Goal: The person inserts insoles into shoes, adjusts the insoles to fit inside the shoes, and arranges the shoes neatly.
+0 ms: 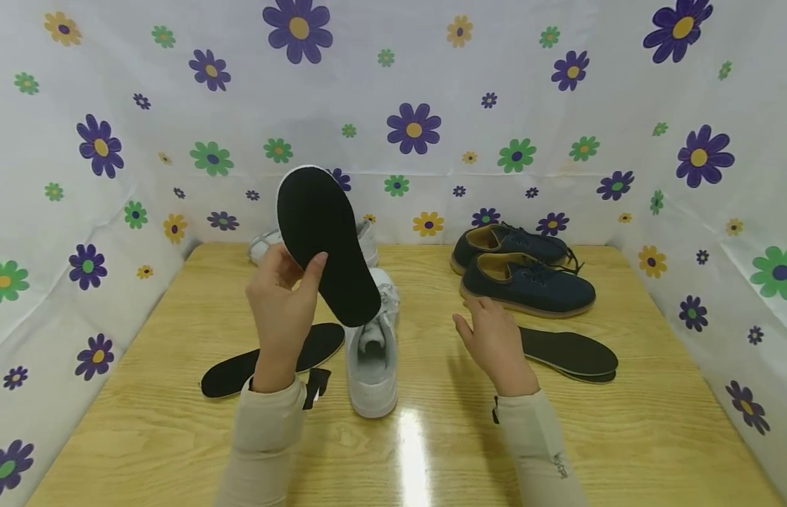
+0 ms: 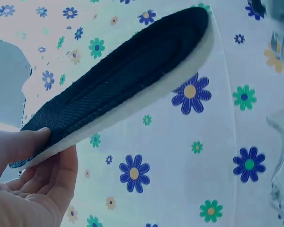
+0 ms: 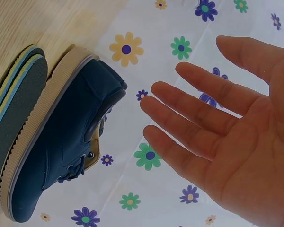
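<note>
Between thumb and fingers, my left hand (image 1: 284,303) pinches a black insole (image 1: 323,232) with a pale underside, raised and tilted above the table. The left wrist view shows the insole (image 2: 118,78) edge-on, its white layer below the dark top. Under its lower end stands a white sneaker (image 1: 372,394), heel toward me and its opening facing up. My right hand (image 1: 494,341) hovers over the table with fingers spread and holds nothing; in the right wrist view its palm (image 3: 255,156) is bare. Near it are dark blue shoes (image 1: 533,285) and dark insoles (image 1: 573,352).
Another black insole (image 1: 231,373) lies on the wooden table (image 1: 146,436), partly behind my left wrist. A second white shoe (image 1: 263,246) stands at the back, mostly hidden by the raised insole and hand. Flower-print cloth (image 1: 412,70) walls the table at the back and both sides.
</note>
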Action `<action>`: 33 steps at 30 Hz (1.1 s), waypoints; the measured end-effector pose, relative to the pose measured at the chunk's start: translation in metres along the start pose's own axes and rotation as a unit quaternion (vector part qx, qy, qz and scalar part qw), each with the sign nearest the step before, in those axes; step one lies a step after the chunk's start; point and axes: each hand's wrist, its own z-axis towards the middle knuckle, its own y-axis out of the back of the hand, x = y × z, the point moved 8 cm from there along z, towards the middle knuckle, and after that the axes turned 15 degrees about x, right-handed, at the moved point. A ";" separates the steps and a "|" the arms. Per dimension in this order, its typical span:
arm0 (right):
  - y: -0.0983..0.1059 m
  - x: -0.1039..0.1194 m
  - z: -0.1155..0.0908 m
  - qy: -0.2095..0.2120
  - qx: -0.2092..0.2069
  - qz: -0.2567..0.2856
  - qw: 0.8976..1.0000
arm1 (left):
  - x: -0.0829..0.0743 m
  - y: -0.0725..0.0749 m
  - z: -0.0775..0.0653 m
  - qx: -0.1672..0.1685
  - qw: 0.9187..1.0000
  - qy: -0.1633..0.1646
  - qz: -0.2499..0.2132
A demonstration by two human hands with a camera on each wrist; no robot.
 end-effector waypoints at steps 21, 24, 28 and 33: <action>0.017 0.019 -0.010 0.042 0.072 0.225 0.971 | 0.006 -0.019 -0.004 -0.006 0.988 -0.013 -0.157; 0.018 0.025 -0.011 0.079 0.075 0.288 0.951 | 0.007 -0.024 -0.005 -0.001 0.983 -0.003 -0.182; 0.019 0.031 -0.013 0.119 0.087 0.367 0.918 | 0.008 -0.031 -0.007 0.007 0.977 0.011 -0.212; 0.019 0.034 -0.013 0.139 0.092 0.464 0.870 | 0.010 -0.039 -0.012 0.020 0.972 0.036 -0.232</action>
